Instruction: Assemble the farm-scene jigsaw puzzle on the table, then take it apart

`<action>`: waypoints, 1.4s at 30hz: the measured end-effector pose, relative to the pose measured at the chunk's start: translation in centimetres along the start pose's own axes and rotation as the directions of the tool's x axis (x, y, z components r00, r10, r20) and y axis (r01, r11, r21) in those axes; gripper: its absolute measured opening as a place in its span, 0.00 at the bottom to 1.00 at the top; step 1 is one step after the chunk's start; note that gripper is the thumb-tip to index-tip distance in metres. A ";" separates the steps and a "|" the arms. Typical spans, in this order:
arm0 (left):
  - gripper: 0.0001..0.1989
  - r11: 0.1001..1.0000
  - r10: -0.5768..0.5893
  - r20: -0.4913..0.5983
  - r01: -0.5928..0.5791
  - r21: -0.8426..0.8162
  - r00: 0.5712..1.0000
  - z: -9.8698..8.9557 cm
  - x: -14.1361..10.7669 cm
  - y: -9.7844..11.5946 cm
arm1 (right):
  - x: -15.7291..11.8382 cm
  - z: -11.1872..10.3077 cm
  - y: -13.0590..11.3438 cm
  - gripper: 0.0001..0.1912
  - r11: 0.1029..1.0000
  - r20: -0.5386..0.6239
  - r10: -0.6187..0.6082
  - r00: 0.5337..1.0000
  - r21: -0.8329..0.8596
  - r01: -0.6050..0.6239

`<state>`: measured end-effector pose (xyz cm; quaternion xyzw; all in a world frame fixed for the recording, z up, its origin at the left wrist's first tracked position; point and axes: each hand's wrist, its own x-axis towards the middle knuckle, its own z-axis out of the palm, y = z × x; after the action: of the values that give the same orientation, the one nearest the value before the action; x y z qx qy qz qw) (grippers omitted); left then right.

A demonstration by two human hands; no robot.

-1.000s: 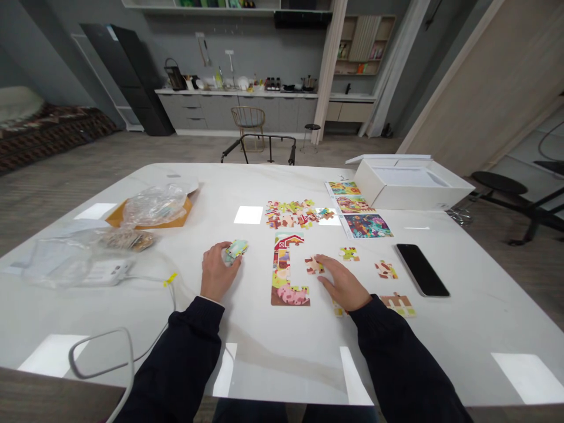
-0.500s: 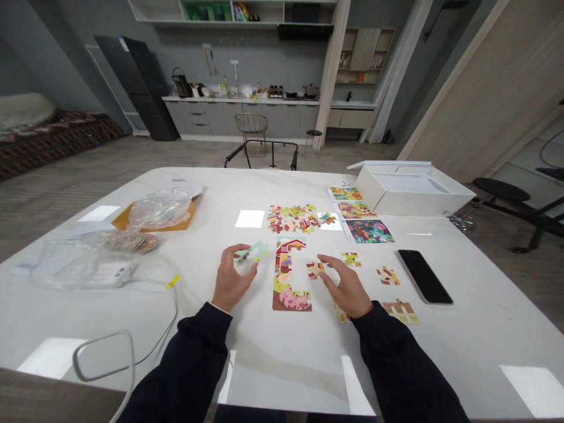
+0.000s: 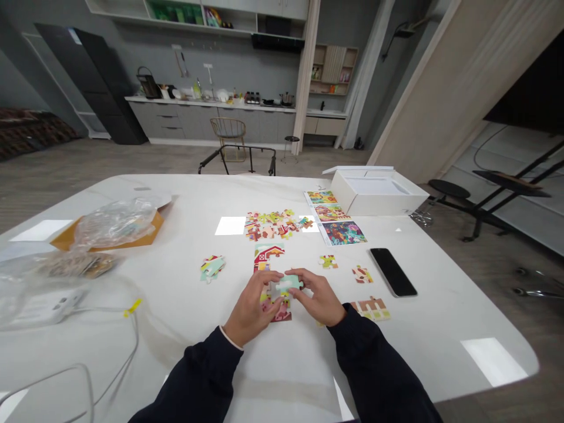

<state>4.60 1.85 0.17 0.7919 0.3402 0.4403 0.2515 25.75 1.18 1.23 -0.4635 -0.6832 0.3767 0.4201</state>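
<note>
A pale green puzzle piece (image 3: 289, 283) is held between both hands, above the partly joined puzzle (image 3: 268, 252) with a red barn at its top. My left hand (image 3: 255, 305) grips the piece's left side between thumb and fingers. On its right side, my right hand (image 3: 318, 296) pinches it. Both hands hide much of the joined puzzle. Left of them lies a small stack of pieces (image 3: 212, 268). A pile of loose pieces (image 3: 275, 223) sits behind the joined part. To the right lie a green-yellow piece (image 3: 328, 261), a cow-patterned piece (image 3: 362, 274) and a fence-patterned section (image 3: 373, 308).
A black phone (image 3: 392, 272) lies at the right. Picture sheets (image 3: 343, 232) lie beside an open white box (image 3: 379, 200). At the left are plastic bags (image 3: 117, 223), a power strip (image 3: 53, 308) and its cable (image 3: 132, 346). A chair stands behind the table.
My left hand has moved right, and both hands now meet at the pale green piece over the puzzle. A small stack of pieces shows at the left. The camera view has shifted right.
</note>
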 end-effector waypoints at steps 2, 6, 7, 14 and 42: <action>0.17 0.999 0.038 0.007 -0.039 0.023 0.999 -0.1 0.0 0.0 | 0.0 0.2 -0.1 0.16 0.997 0.010 0.053 0.999 0.054 -0.054; 0.16 0.997 0.058 0.014 -0.058 0.045 0.998 -0.1 0.0 0.0 | -0.2 0.4 -0.1 0.18 0.996 0.012 0.058 0.998 0.067 -0.059; 0.16 0.998 0.044 0.012 -0.045 0.045 0.999 -0.1 -0.1 -0.1 | -0.2 0.4 -0.1 0.19 0.998 0.013 0.038 0.999 0.053 -0.039; 0.18 1.000 -0.007 0.052 0.007 -0.012 0.999 0.0 -0.3 -0.8 | -0.2 -0.7 0.4 0.22 0.982 0.047 -0.118 0.992 -0.145 0.123; 0.21 0.989 -0.147 -0.143 0.144 -0.032 0.979 -0.1 0.2 -1.0 | 5.4 -5.0 2.3 0.20 0.799 0.188 -0.158 0.969 -0.552 0.237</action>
<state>4.27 2.69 -0.35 0.7282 0.4097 0.4807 0.2661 29.91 7.58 2.12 -0.4678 -0.8354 0.1389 0.2527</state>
